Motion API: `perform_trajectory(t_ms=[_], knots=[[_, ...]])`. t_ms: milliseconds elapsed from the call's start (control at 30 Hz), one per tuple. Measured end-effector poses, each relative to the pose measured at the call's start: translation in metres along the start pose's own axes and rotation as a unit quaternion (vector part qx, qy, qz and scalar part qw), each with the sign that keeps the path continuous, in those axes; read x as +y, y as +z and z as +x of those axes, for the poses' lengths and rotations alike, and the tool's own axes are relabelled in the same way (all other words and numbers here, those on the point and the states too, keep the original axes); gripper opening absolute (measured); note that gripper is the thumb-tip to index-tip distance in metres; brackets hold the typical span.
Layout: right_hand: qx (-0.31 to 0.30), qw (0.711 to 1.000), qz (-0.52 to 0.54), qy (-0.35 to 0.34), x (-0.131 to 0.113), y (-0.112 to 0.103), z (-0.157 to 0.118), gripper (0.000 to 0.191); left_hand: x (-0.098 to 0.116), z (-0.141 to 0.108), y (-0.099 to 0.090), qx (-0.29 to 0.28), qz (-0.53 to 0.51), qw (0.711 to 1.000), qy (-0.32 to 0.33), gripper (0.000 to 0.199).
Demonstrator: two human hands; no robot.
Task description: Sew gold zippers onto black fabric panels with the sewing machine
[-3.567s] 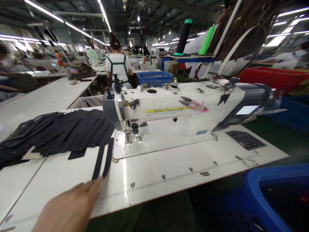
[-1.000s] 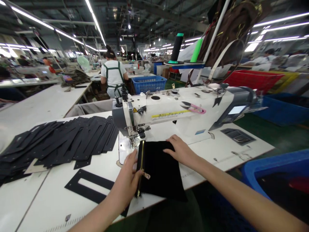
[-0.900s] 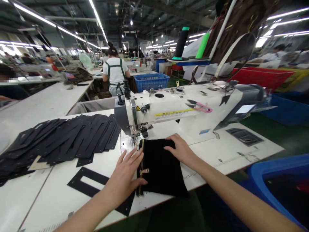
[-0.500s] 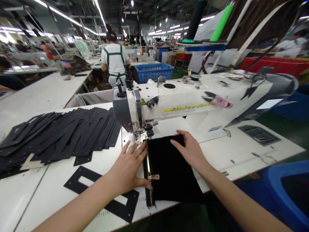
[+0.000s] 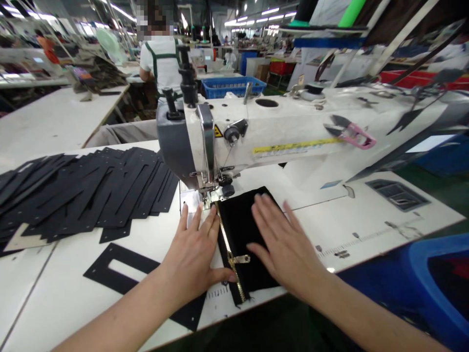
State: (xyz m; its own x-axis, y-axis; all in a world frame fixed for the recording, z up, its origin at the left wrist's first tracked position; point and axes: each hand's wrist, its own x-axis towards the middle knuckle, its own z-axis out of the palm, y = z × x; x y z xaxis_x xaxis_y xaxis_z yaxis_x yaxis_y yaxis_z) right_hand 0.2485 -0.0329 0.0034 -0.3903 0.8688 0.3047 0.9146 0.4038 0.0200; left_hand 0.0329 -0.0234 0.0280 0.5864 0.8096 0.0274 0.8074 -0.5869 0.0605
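A black fabric piece with a gold zipper along its left edge lies on the sewing table, its top corner by the presser foot of a white sewing machine. My left hand presses on the zipper side, fingers spread, fingertips close to the foot and thumb on the zipper's lower part. The gold zipper pull points right. My right hand rests flat on the fabric's right part, fingers stretched out. Under my left forearm lies a black panel with a long slot.
Many black slotted panels lie heaped on the left of the table. Pink-handled snips rest on the machine arm. A blue bin stands at lower right. Beyond the machine are a blue basket and a person in a white shirt.
My right hand has moved from gripping the fabric's upper right edge to lying flat on it. The fabric has tilted, its lower end swinging right. The camera view has shifted.
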Motion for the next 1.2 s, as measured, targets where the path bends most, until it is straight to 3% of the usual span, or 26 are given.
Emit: perform_trajectory(t_ms=[67, 133, 200, 267, 433, 567, 700, 867, 1000, 1200], knots=[[-0.046, 0.997, 0.044, -0.042, 0.002, 0.001, -0.013, 0.06, 0.0, 0.0, 0.0, -0.006, 0.003, 1.0, -0.003, 0.098], [-0.069, 0.996, 0.053, -0.013, 0.007, 0.001, -0.017, 0.06, -0.001, 0.0, 0.001, -0.012, 0.001, 1.0, -0.002, 0.099], [-0.055, 0.997, 0.06, 0.008, 0.008, 0.0, -0.01, 0.055, -0.003, 0.0, 0.001, -0.006, -0.01, 1.0, 0.003, 0.1], [-0.034, 0.995, 0.091, -0.02, 0.002, 0.0, 0.005, 0.047, -0.003, -0.002, 0.0, 0.017, -0.028, 0.999, 0.015, 0.097], [-0.024, 0.984, 0.148, -0.094, -0.02, 0.017, 0.033, 0.043, 0.011, -0.013, -0.005, 0.046, -0.117, 0.987, 0.099, 0.037], [-0.019, 0.985, 0.141, -0.099, -0.02, 0.03, 0.032, 0.043, 0.025, -0.027, -0.005, 0.066, -0.206, 0.972, 0.09, 0.014], [-0.014, 0.985, 0.136, -0.11, -0.018, 0.031, 0.03, 0.043, 0.026, -0.046, -0.003, 0.101, -0.259, 0.956, 0.099, 0.02], [-0.015, 0.987, 0.118, -0.11, -0.021, 0.03, 0.031, 0.043, 0.021, -0.049, 0.003, 0.143, -0.235, 0.961, 0.022, 0.027], [-0.017, 0.987, 0.111, -0.112, -0.021, 0.029, 0.031, 0.043, 0.028, -0.029, 0.004, 0.082, -0.203, 0.976, -0.014, 0.031], [-0.012, 0.986, 0.116, -0.117, -0.02, 0.029, 0.03, 0.042, 0.026, -0.014, 0.001, 0.032, -0.235, 0.971, -0.015, 0.007]])
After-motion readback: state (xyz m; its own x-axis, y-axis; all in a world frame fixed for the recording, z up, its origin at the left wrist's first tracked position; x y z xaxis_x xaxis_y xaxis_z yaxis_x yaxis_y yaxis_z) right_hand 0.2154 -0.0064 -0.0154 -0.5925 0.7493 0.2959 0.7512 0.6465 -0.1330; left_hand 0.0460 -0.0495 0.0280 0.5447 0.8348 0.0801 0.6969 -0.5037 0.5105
